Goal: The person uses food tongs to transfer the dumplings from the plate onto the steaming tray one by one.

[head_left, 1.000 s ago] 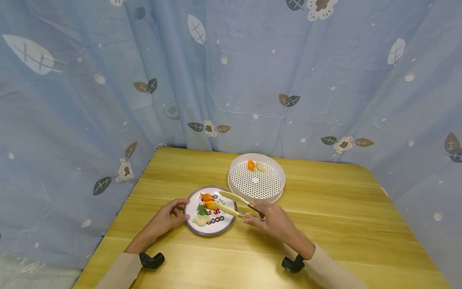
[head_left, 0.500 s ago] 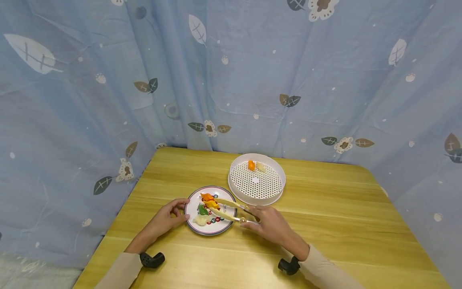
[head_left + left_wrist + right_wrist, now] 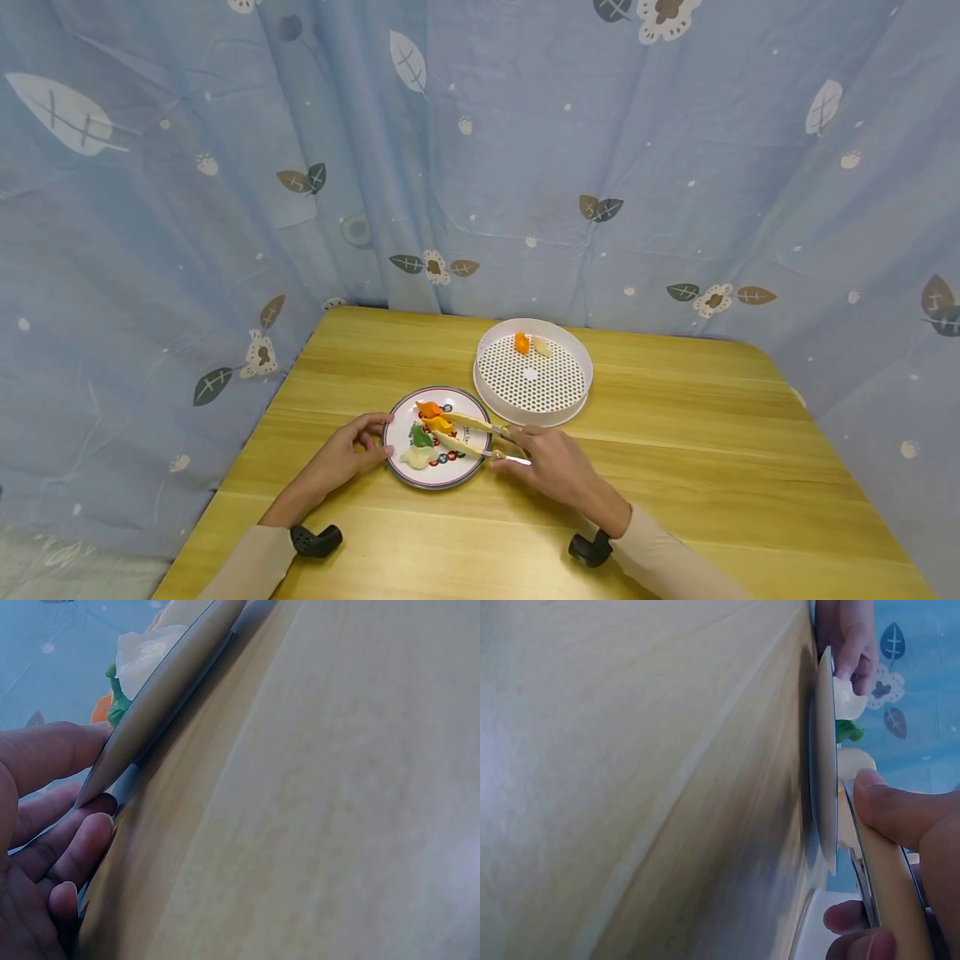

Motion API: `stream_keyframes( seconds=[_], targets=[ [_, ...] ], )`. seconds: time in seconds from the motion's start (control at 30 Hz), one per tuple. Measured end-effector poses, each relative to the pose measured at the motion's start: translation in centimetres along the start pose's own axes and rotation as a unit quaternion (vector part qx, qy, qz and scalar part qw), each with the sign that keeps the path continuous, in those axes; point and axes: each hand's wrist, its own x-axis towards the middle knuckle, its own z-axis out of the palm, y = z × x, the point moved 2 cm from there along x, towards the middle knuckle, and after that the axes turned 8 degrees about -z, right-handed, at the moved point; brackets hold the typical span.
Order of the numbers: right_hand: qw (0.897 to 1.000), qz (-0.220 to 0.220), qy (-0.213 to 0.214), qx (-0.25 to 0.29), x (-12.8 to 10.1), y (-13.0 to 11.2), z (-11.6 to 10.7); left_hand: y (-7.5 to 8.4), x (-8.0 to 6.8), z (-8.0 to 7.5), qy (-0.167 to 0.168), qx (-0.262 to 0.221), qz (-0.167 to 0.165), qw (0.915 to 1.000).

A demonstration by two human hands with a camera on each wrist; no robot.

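Two orange and pale pieces [image 3: 522, 342] lie far in the white tray [image 3: 537, 396]; four more are on the plate [image 3: 453, 476], nearer and left, so the work seems part-way. The left hand [image 3: 352, 452] pinches the plate's left rim; the right hand [image 3: 561, 468] holds the tongs [image 3: 462, 447], tips around the yellow piece [image 3: 440, 425] (whether touching, one cannot tell).

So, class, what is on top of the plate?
The plate holds an orange piece, a yellow piece, a green piece and a white piece. They and the tongs hide parts of its print.

Tongs [image 3: 459, 445] at yellow dumpling [image 3: 439, 425] on plate [image 3: 442, 478]
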Motion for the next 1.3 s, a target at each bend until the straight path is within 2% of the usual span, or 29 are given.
stream_keyframes(
  seconds=[0.3, 0.53, 0.9, 1.3],
  targets=[
    [1.000, -0.017, 0.008, -0.005, 0.0, 0.0, 0.2, 0.0, 0.0, 0.0, 0.005, 0.004, -0.003, 1.0000],
    [0.998, -0.030, 0.041, 0.041, -0.2, -0.1, -0.5, 0.0, 0.0, 0.0, 0.003, 0.001, 0.000, 1.0000],
    [0.997, 0.017, 0.049, 0.055, -0.3, 0.4, -2.0, 0.0, 0.0, 0.0, 0.001, -0.002, 0.004, 1.0000],
    [0.996, 0.009, 0.085, 0.040, -0.2, 1.4, -2.9, 0.1, 0.0, -0.1, 0.000, -0.005, 0.008, 1.0000]
  ],
)
